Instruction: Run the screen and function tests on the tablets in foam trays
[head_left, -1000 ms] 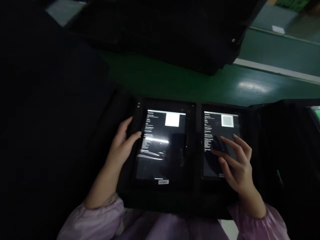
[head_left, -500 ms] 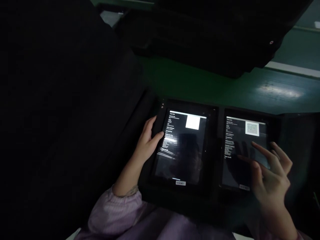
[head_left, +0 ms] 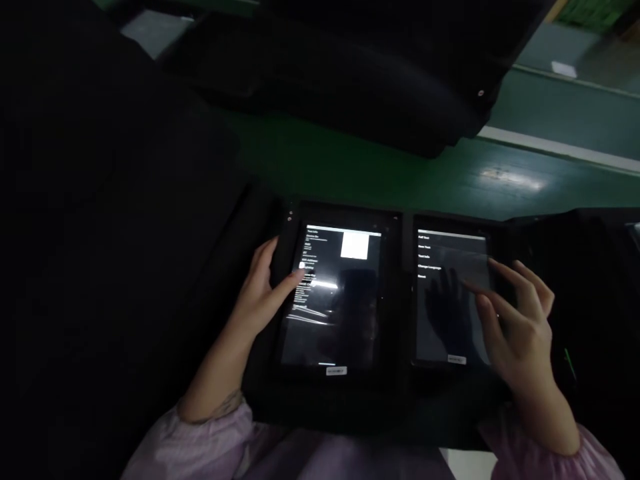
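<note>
Two tablets with lit dark screens lie side by side in front of me. My left hand grips the left edge of the left tablet, its thumb over the screen's edge where a bright dot shows. White text and a white square are on that screen. Over the right side of the right tablet hovers my right hand, fingers apart and holding nothing. Whether a fingertip touches the glass I cannot tell. That screen lists a short menu. Each tablet bears a small white label near its lower edge.
Black cloth hangs at the left, and more dark cloth hangs above the tablets. A green surface stretches behind them. At the far left back is a grey flat item. The surroundings are dim.
The right tablet's screen has switched from an information page with a code square to a menu list. My left thumb has moved onto the left screen's edge. The view has shifted right.
</note>
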Tool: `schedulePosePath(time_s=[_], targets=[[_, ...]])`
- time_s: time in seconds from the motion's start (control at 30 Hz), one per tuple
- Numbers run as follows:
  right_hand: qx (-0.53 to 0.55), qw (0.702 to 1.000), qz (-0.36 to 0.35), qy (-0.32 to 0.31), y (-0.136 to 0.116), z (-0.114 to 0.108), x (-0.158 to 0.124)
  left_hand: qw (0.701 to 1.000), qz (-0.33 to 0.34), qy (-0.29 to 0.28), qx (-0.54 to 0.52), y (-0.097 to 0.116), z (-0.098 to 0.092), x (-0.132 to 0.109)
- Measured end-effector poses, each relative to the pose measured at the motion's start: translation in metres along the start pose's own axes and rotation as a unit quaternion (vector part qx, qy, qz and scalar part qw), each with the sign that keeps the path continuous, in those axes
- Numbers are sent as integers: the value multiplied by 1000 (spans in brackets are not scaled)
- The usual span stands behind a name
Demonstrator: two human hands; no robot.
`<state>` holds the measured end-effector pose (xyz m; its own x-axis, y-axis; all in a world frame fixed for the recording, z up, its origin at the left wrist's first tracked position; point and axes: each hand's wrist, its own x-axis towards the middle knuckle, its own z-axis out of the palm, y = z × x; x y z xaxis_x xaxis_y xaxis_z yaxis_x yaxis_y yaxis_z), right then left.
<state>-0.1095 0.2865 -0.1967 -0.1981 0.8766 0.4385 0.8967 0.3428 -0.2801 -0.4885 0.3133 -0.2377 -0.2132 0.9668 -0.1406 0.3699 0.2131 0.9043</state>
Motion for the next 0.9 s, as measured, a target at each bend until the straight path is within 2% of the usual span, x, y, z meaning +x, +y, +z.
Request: schedulePosePath(time_s=[0.1, 0.2, 0.3, 0.4, 0.5, 0.67, 0.8, 0.9], targets=[[-32, 999, -19, -19, 15, 9, 11, 999, -21, -8, -23, 4, -1, 4], [-45, 999, -16, -11, 27, 26, 15, 998, -49, -21, -31, 8, -2, 15], [-52, 999, -7, -2, 32, 37, 16, 998, -55, 1, -33, 11, 2, 32], [-41, 999, -17, 7, 31, 34, 14, 998, -46, 21, -22, 11, 8, 47], [-16, 998, -20, 52, 31, 23, 6, 999, -37, 35, 0, 10, 13, 53], [-5, 997, 32, 74, 34, 9, -16, 998, -34, 51, 19, 11, 15, 54], [2, 996, 47, 81, 34, 11, -24, 998, -38, 55, 2, 11, 16, 56], [8, 997, 39, 62, 29, 17, -24, 997, -45, 56, -21, 12, 13, 49]])
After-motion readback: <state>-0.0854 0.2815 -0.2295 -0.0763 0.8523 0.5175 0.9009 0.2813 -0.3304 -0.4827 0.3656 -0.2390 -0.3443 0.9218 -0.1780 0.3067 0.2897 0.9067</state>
